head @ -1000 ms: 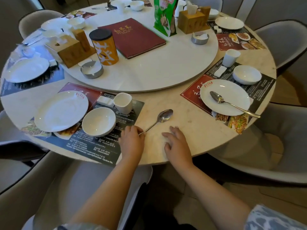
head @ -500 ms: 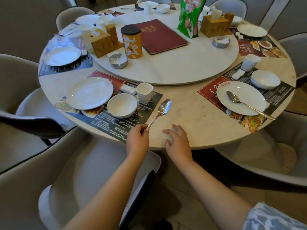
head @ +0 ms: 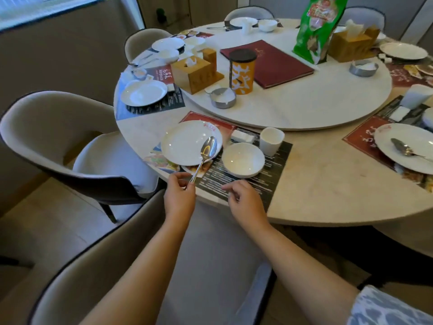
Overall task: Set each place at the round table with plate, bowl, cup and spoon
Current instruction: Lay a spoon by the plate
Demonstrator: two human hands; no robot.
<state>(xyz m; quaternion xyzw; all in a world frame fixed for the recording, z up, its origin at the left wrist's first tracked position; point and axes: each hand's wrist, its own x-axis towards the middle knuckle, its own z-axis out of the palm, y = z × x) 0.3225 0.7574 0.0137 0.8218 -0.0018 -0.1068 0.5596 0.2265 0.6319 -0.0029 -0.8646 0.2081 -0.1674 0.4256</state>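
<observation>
Currently my left hand (head: 179,198) pinches the handle end of the spoon (head: 205,153). Its long axis runs up and slightly right from that hand, with the spoon's bowl over the right rim of the plate (head: 191,141). My right hand (head: 246,202) is loosely curled over the placemat (head: 269,181), holding nothing, and lies farther from the plate. The bowl (head: 243,159) and cup (head: 271,140) sit just right of the plate. Placemat and menu (head: 274,64) script is not legible to me.

Red menu (head: 269,63), orange canister (head: 242,75), green bag (head: 318,29) on turntable (head: 328,106).
</observation>
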